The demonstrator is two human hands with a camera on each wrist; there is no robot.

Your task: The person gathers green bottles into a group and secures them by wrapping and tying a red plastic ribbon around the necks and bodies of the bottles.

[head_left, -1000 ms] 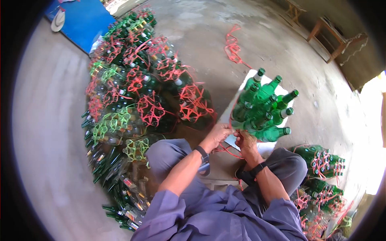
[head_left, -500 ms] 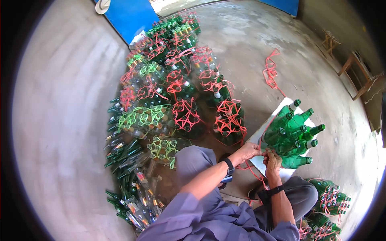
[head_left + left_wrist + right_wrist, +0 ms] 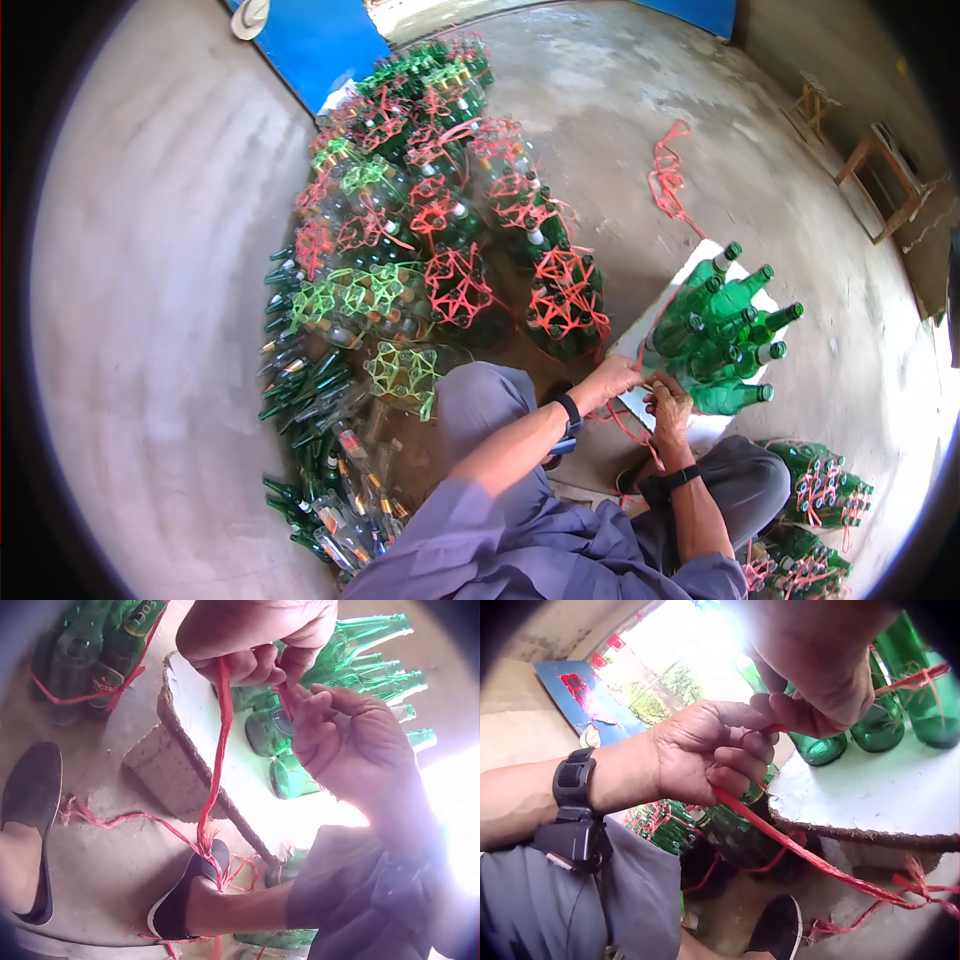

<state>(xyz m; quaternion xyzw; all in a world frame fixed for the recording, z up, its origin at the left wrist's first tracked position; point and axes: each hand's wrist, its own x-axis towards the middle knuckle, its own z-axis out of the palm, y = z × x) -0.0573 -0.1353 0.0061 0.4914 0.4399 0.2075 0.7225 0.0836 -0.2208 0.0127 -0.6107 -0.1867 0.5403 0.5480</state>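
Note:
Several green glass bottles (image 3: 728, 345) stand grouped on a white-topped block (image 3: 708, 428). A red plastic string (image 3: 802, 859) runs round them low down, and its loose length hangs below the block's edge. At the near side of the bottles my left hand (image 3: 612, 380) grips this string, with a strand leaving its curled fingers downward in the left wrist view. Close beside it, my right hand (image 3: 670, 412) pinches the string between thumb and fingers. The fingertips of both hands meet in the right wrist view, where they partly hide the string between them.
Bundles of bottles netted in red and green string (image 3: 460, 285) fill the left floor, with loose bottles (image 3: 345, 490) nearer. More tied bottles (image 3: 820, 490) stand at right. A red string heap (image 3: 668, 175) lies beyond the block. Wooden stools (image 3: 880, 185) stand far right.
The head view has swung left, so the bottles and hands appear farther right and lower than a second ago. Both hands stay at the string by the bottles, with slight finger movement.

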